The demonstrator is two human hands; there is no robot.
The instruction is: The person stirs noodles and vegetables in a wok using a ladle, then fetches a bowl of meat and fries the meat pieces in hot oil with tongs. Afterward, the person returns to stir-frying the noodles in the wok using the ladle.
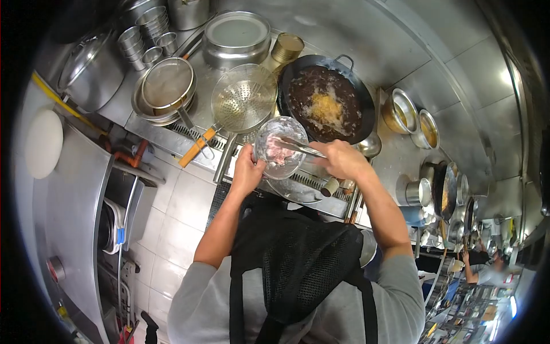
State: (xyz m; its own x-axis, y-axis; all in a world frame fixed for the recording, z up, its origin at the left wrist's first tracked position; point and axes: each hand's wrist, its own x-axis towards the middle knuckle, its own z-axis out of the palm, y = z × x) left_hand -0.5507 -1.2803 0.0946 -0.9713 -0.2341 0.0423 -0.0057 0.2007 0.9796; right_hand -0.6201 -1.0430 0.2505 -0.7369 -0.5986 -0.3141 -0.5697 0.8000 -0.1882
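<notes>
My left hand grips the rim of a clear bowl from its left side. Pinkish raw pieces with a whitish coating lie inside the bowl. Metal tongs are held in my right hand, and their tips reach into the bowl at the pieces. Just beyond the bowl, a black wok holds dark bubbling oil with a golden mass frying in the middle. A perforated strainer rests left of the wok, behind the bowl.
A fine sieve over a bowl, a large lidded pot and a tin can stand at the back left. Metal bowls and a ladle are right of the wok. Another person is far right.
</notes>
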